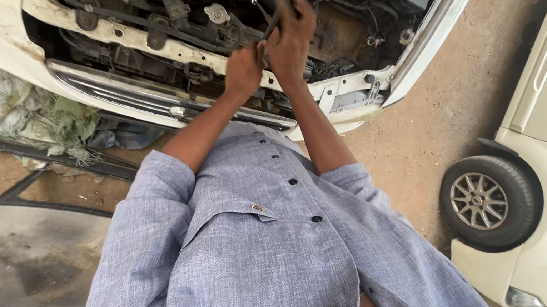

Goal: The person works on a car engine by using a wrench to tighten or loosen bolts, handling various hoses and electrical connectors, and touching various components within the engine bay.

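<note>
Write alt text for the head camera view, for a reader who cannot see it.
Both hands, left hand and right hand, grip a dark bar-shaped tool over the open engine bay of a white car. Another pale car's wheel stands on dirt at right.

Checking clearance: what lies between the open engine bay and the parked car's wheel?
Bare dirt ground in the head view, between engine bay and wheel.
</note>
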